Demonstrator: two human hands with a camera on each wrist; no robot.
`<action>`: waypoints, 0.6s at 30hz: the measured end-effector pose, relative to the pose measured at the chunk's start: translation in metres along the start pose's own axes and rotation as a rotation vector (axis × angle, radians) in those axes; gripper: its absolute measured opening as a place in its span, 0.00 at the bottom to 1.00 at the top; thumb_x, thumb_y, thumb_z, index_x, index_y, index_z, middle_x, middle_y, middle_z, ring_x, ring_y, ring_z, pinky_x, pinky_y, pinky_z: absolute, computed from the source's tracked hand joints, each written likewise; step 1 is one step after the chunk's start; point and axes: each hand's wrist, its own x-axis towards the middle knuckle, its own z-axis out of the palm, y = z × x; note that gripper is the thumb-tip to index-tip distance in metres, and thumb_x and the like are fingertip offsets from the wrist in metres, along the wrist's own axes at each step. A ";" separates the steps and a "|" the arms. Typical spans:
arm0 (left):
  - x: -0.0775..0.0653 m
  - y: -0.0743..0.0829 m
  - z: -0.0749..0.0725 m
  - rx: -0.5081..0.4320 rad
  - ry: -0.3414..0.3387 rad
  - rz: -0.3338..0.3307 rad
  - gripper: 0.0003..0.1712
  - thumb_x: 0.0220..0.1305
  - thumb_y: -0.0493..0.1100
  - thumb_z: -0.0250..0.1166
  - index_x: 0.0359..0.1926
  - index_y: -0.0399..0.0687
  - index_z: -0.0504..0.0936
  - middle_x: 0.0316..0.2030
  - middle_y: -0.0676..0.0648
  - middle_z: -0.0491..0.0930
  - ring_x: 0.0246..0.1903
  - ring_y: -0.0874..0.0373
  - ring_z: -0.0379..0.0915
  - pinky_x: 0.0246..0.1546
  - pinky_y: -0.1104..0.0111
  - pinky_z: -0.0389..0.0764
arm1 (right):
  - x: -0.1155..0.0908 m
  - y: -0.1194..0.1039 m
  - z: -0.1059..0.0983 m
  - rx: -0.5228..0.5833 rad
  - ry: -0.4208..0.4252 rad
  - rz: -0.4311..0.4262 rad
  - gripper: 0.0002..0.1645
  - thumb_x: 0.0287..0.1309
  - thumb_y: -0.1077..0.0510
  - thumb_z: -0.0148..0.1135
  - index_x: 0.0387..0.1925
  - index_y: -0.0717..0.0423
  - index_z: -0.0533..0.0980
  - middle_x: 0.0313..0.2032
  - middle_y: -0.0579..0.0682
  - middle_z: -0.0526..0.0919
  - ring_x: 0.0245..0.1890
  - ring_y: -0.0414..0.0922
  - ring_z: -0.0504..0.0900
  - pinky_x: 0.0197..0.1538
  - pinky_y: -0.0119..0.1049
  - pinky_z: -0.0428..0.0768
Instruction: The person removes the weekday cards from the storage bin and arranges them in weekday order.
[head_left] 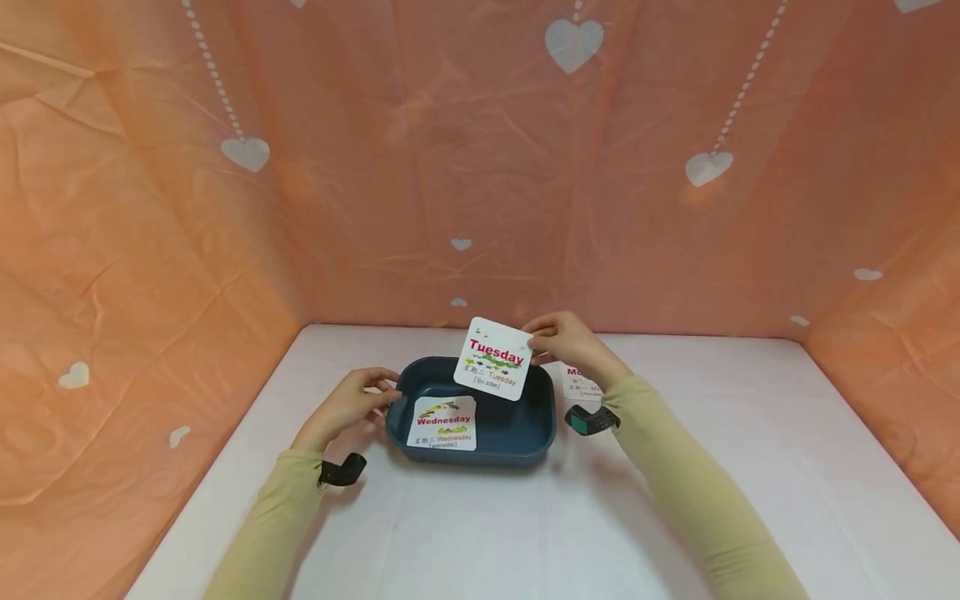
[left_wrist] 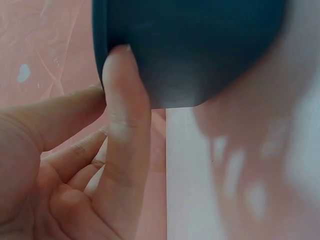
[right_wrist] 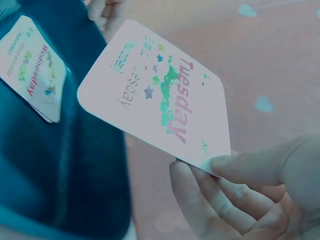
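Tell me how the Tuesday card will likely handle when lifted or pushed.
The Tuesday card is probably fairly stiff: pinched near one corner by the right hand, it shows no droop. It is likely light, since its edge looks thin. Flat and squarish, it should hardly roll.

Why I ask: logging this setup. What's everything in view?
Walls: three, orange-pink, back and sides
Hearts: many, white, on walls
Table: one, white, between walls
Tray: one, dark blue, on the table
Tuesday card: one, white, above the tray
Wednesday card: at least one, white, in the tray
Partly hidden card: one, white, right of tray
Wrist devices: two, black, at wrists
Sleeves: two, yellow-green, on forearms
Left hand: one, bare, at tray's left rim
Right hand: one, bare, pinching Tuesday card
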 end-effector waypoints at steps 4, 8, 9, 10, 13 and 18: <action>-0.001 0.001 0.000 0.005 0.001 0.004 0.21 0.65 0.36 0.63 0.56 0.31 0.72 0.39 0.34 0.76 0.27 0.53 0.75 0.28 0.60 0.81 | -0.006 -0.001 -0.018 -0.019 0.031 -0.010 0.17 0.63 0.70 0.54 0.53 0.73 0.72 0.44 0.67 0.80 0.36 0.51 0.83 0.45 0.47 0.80; -0.003 0.001 -0.001 0.007 0.000 0.001 0.22 0.65 0.36 0.62 0.57 0.31 0.72 0.38 0.36 0.76 0.27 0.53 0.75 0.29 0.60 0.82 | -0.011 0.000 -0.034 -0.032 0.073 0.005 0.18 0.64 0.70 0.54 0.54 0.72 0.72 0.45 0.66 0.79 0.38 0.51 0.83 0.46 0.47 0.80; -0.003 0.002 -0.001 0.007 -0.001 0.001 0.22 0.65 0.36 0.62 0.57 0.31 0.72 0.38 0.36 0.76 0.27 0.53 0.75 0.29 0.60 0.81 | -0.013 0.000 -0.037 -0.033 0.080 0.007 0.18 0.64 0.70 0.54 0.54 0.72 0.71 0.45 0.66 0.79 0.38 0.50 0.83 0.47 0.48 0.79; -0.004 0.002 -0.002 0.008 -0.001 -0.003 0.21 0.65 0.36 0.62 0.57 0.31 0.72 0.38 0.36 0.76 0.27 0.53 0.75 0.29 0.60 0.82 | -0.014 0.001 -0.040 -0.041 0.088 0.009 0.18 0.64 0.69 0.54 0.54 0.72 0.71 0.45 0.66 0.79 0.38 0.50 0.82 0.48 0.48 0.79; -0.004 0.002 -0.003 0.007 -0.005 -0.003 0.21 0.65 0.36 0.62 0.57 0.31 0.72 0.39 0.35 0.76 0.27 0.53 0.75 0.28 0.60 0.81 | -0.018 0.002 -0.052 -0.050 0.105 0.015 0.18 0.65 0.69 0.53 0.55 0.71 0.71 0.47 0.67 0.78 0.39 0.49 0.81 0.50 0.51 0.77; -0.003 0.003 -0.003 0.008 0.003 0.007 0.21 0.65 0.36 0.62 0.57 0.31 0.72 0.40 0.33 0.75 0.27 0.52 0.76 0.28 0.61 0.81 | -0.025 0.006 -0.069 -0.075 0.123 0.024 0.19 0.66 0.67 0.52 0.57 0.70 0.70 0.49 0.66 0.76 0.42 0.49 0.80 0.52 0.50 0.76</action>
